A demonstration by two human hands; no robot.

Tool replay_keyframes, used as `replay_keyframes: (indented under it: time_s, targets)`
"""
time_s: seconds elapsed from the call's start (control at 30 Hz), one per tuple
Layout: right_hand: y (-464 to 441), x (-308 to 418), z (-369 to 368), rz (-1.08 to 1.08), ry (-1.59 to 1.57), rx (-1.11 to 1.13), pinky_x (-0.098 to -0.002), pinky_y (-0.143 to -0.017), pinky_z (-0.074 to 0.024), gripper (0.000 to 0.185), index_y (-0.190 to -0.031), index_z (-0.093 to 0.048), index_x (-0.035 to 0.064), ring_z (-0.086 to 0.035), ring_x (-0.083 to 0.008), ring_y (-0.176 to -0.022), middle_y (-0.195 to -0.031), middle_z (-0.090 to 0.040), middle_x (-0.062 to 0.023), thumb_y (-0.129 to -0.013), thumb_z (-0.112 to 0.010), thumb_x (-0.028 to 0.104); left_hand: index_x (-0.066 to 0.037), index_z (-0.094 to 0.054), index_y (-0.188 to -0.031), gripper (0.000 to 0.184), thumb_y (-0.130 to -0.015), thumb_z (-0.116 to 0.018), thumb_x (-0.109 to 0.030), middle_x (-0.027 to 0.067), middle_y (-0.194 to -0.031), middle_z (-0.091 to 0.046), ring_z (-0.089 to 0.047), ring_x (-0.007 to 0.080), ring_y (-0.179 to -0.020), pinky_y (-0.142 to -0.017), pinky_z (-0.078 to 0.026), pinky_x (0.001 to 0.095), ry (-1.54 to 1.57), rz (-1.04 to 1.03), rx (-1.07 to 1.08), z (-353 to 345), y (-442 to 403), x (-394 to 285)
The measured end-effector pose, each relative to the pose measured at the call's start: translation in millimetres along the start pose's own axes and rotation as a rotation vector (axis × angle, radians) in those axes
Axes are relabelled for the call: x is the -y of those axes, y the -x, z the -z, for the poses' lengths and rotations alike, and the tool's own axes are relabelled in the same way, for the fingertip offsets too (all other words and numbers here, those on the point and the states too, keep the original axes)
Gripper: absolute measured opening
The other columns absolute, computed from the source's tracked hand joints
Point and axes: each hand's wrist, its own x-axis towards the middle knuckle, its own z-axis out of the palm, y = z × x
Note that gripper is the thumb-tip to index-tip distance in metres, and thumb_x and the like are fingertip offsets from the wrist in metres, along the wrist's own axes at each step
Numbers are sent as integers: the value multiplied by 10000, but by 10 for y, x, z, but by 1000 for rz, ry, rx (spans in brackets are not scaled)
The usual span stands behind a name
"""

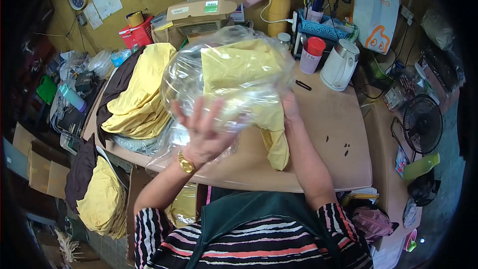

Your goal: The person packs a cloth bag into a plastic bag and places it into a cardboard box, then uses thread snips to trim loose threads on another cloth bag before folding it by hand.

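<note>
A folded yellow cloth (241,65) is partly inside a clear plastic bag (186,77) above the table. My left hand (206,132), with a gold watch on the wrist, presses against the near left side of the bag; its fingers are spread and slightly blurred. At the right edge of the bundle is my right hand (290,105), its fingers mostly hidden behind plastic and cloth. One end of the cloth hangs down out of the bag between my forearms. Left of the bag lies a pile of yellow and dark brown cloths (142,94).
The brown table (328,157) carries a white kettle (340,65), a red-lidded cup (311,57) and a blue basket (323,26) at the back right. A cardboard box (204,9) stands at the back. More yellow cloths (102,199) sit lower left; a black fan (422,123) stands right.
</note>
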Motion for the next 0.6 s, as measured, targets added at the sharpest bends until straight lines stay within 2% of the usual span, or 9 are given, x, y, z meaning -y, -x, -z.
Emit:
replay_keyframes:
  time_s: [0.07, 0.17, 0.2, 0.27, 0.3, 0.37, 0.47, 0.53, 0.6]
  targets:
    - [-31, 38, 13, 21, 68, -6, -367, -871, -540, 369, -1250, -517, -9, -653, -237, -988, -1126, -637, -129, -946, -542, 199, -154, -646, -1050, 313, -746, -710, -124, 152, -1376, -455, -499, 283, -1198, -1011, -396, 408, 13, 98, -242, -112, 305, 167]
    - [-89, 38, -95, 61, 43, -10, -339, -854, -537, 343, -1213, -551, -6, -658, -225, -947, -1099, -651, -122, -945, -560, 208, -88, -630, -1035, 355, -705, -630, 43, 192, -1369, -459, -572, 293, -1089, -846, -494, 360, 237, 312, 17, -140, 408, 99]
    - [-143, 32, -106, 98, 216, -82, -331, -829, -531, 315, -1188, -572, -4, -658, -230, -921, -1089, -657, -124, -944, -557, 194, -67, -626, -1040, 384, -694, -593, 96, 205, -1371, -458, -607, 289, -1039, -773, -533, 340, 288, 367, 121, -115, 361, 32]
    - [-256, 48, -93, 133, 393, -150, -323, -805, -525, 288, -1163, -592, -1, -657, -235, -895, -1080, -663, -127, -944, -555, 181, -79, -584, -1231, 602, -660, -552, 112, 181, -1452, -395, -657, 269, -938, -730, -541, 379, 461, 450, 388, 33, 73, -203]
    - [-306, 45, -74, 227, 781, -65, -331, -817, -506, 272, -1144, -600, 0, -647, -248, -909, -1053, -667, -137, -943, -555, 178, -79, -584, -1231, 602, -660, -552, 112, 181, -1452, -395, -657, 269, -938, -730, -541, 379, 460, 454, 389, 71, -64, -243]
    - [-283, 72, -271, 256, 1275, 88, -377, -874, -443, 249, -1096, -606, -12, -607, -297, -989, -994, -659, -180, -909, -571, 148, -97, -423, -1411, 785, -656, -535, 87, 186, -1471, -365, -668, 286, -886, -690, -544, 412, 668, 523, 573, 63, -312, -260]
    - [-661, -362, 276, 247, 1311, 314, -409, -859, -433, 218, -1036, -612, -22, -600, -307, -995, -936, -642, -182, -872, -581, 119, -62, -308, -1448, 814, -677, -550, 40, 210, -1490, -309, -645, 347, -838, -711, -533, 424, 849, 516, 643, -181, -610, -271]
    - [-489, -197, 129, 467, 1828, 244, -427, -746, -456, 264, -1064, -597, -14, -585, -288, -790, -855, -610, -194, -871, -605, 166, -42, -283, -1451, 810, -689, -550, 27, 251, -1496, -261, -586, 392, -996, -771, -515, 451, 972, 383, 459, -396, -636, -455]
    - [-468, 139, -34, 310, 2054, 382, -475, -760, -460, 229, -1033, -597, -9, -590, -400, -855, -868, -591, -240, -855, -594, 133, -32, -258, -1458, 809, -703, -544, 24, 269, -1504, -225, -529, 420, -1115, -824, -501, 456, 1124, 299, 394, -319, -753, -665]
